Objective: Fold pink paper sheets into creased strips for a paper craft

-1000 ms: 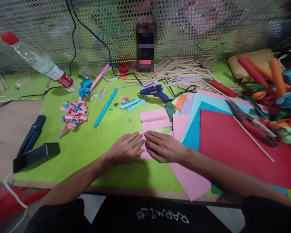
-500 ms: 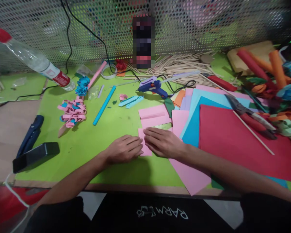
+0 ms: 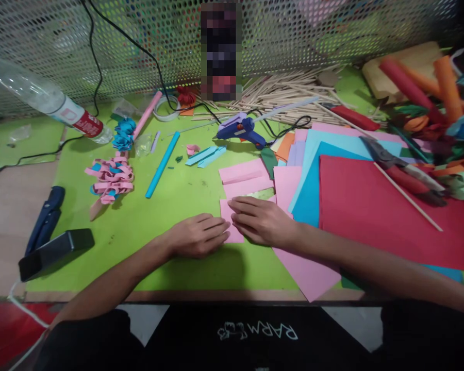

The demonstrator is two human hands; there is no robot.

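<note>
A small pink paper piece [image 3: 236, 236] lies on the green mat between my hands. My left hand [image 3: 201, 235] rests palm down, fingers together, its fingertips at the paper's left edge. From the right, my right hand [image 3: 263, 220] presses flat over the paper with its fingers extended, hiding part of it. Just beyond lies a folded pink sheet [image 3: 245, 176]. A larger pink sheet [image 3: 307, 273] sits partly under my right forearm. Neither hand is lifting anything.
A blue glue gun [image 3: 240, 132] lies behind the paper. Red sheets [image 3: 394, 211] with pliers [image 3: 404, 172] are at right. A blue paper roll [image 3: 163, 165], pink paper flower strips [image 3: 110, 178], a bottle [image 3: 67, 111], a stapler [image 3: 46, 219] and a black box [image 3: 58, 253] stand left.
The view has shifted slightly, so the background objects sit a little higher and further left. Both hands stay at the small pink paper with almost no change in pose.
</note>
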